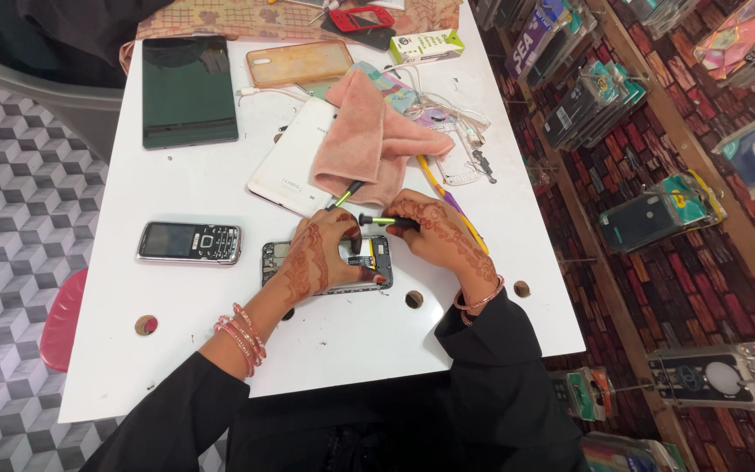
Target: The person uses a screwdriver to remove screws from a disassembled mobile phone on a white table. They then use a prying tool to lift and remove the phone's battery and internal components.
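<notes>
The left hand (321, 253) presses down on an opened phone (327, 265) lying flat on the white table (194, 297), fingers curled around a green-tipped tool (345, 195). The right hand (439, 232), just beside it, pinches a small screwdriver (386, 221) pointing toward the left fingers. A pink cloth (369, 140) lies just beyond both hands.

Bare table (211, 306) lies left; pink cloth (369, 140) and white tablet (294, 162) crowd ahead.

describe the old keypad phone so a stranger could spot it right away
On the white table, look left of the left hand and the opened phone. The keypad phone lies flat on its side there, the only silver-edged handset with physical buttons.
</notes>
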